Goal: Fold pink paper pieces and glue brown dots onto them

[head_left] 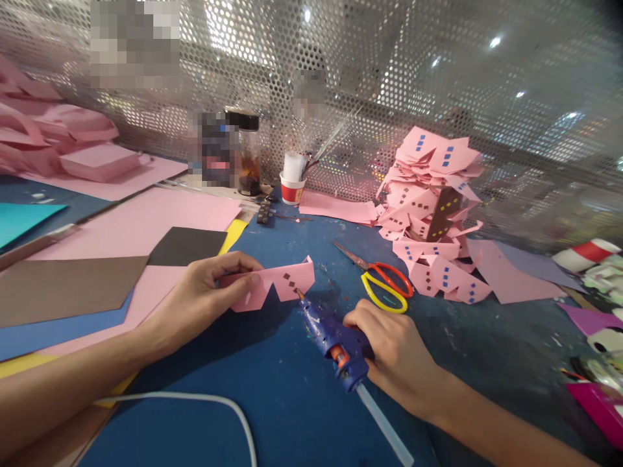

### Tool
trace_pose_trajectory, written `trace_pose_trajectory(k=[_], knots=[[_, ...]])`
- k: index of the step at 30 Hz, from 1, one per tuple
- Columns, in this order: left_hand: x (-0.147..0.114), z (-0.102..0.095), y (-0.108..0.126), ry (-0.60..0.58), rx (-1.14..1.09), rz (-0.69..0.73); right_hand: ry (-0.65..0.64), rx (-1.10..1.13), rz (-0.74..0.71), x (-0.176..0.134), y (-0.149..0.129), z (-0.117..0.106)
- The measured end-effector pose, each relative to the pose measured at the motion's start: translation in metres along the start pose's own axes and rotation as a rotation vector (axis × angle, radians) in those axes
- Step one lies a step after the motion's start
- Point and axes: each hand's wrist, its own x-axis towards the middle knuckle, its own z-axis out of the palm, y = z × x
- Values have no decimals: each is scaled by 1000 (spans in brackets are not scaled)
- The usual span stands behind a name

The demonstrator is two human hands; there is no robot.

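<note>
Bearing small dark squares (292,285), a notched pink strip (275,275) is near the centre of the view, over a blue tabletop (204,370); at its nine o'clock end the left hand (211,285) pinches it between thumb and fingers. At five o'clock from the strip, the right hand (392,350) grasps a blue glue gun (324,326), its tip (300,295) right by the lowest square, contact unclear. Scissors (372,266) with red and yellow handles lie at three o'clock, a pile of square-dotted pink pieces (416,211) at two, a red-and-white cup (292,192) at twelve, and a black sheet (187,246) at ten
</note>
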Motion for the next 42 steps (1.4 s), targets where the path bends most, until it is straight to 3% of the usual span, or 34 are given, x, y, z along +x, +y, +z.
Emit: trace_pose_trajectory(k=[42], knots=[[-2, 1, 8, -22, 20, -19, -18, -47, -12, -1, 0, 3]])
